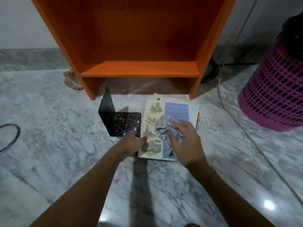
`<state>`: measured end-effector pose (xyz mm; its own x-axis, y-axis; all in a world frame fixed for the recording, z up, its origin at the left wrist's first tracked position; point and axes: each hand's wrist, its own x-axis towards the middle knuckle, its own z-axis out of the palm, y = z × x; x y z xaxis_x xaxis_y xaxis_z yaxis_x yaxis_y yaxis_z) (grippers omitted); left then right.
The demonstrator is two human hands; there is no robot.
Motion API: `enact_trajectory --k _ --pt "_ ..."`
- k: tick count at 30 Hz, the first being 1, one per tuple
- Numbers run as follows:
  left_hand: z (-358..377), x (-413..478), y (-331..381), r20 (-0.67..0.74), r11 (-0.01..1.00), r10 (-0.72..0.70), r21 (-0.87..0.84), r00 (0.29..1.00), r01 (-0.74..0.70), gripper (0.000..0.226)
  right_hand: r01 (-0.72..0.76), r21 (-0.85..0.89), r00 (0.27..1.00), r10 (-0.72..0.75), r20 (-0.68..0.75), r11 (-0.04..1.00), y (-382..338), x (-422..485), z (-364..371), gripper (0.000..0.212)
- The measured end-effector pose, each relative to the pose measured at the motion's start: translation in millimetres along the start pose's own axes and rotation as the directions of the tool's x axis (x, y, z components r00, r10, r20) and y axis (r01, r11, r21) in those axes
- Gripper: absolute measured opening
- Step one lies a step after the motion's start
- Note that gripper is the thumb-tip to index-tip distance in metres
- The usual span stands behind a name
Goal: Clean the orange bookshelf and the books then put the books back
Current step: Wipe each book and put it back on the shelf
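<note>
The orange bookshelf (pixel 139 46) stands on the marble floor with bare shelves. In front of it lies a stack of books (pixel 191 112); the top one has a pale cover with small pictures and a blue panel. A crumpled blue-and-white striped cloth (pixel 164 128) lies on that cover. My right hand (pixel 185 141) rests on the cloth with fingers spread, blurred by motion. My left hand (pixel 135 144) grips the left edge of the top book, thumb over the cover. A black metal bookend (pixel 118 120) stands to the left of the stack.
A pink mesh basket (pixel 275 89) stands at the right. A thin clear hose (pixel 232 112) runs across the floor beside it. A black cable loop (pixel 11 136) lies at the far left. A brownish rag (pixel 72 81) sits by the shelf's left foot.
</note>
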<state>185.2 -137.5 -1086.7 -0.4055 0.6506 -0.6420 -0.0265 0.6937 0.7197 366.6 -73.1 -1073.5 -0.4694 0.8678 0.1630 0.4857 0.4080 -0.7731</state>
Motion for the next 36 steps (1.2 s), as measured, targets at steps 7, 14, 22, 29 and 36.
enact_trajectory --k 7,14,22,29,36 --pt "-15 3 2 0.147 1.000 -0.030 0.014 0.989 0.028 0.011 0.483 -0.265 0.868 -0.416 0.270 0.835 19 -3 38 0.035" --pt "-7 1 6 0.152 0.996 -0.063 -0.048 0.986 0.071 0.017 -0.118 -0.285 0.989 0.087 -0.118 0.951 55 55 -8 0.035" --pt "-7 4 6 0.151 0.997 -0.061 -0.046 0.987 0.069 0.017 0.388 -0.258 0.907 -0.316 0.280 0.885 -8 85 31 0.031" --pt "-7 4 6 0.155 0.994 -0.070 -0.073 0.985 0.082 0.016 0.093 -0.353 0.993 -0.111 -0.031 0.931 37 135 28 0.029" --pt "-8 6 7 0.182 0.993 -0.079 -0.077 0.980 0.095 0.016 -0.009 -0.309 0.970 -0.067 -0.234 0.951 37 131 7 0.028"
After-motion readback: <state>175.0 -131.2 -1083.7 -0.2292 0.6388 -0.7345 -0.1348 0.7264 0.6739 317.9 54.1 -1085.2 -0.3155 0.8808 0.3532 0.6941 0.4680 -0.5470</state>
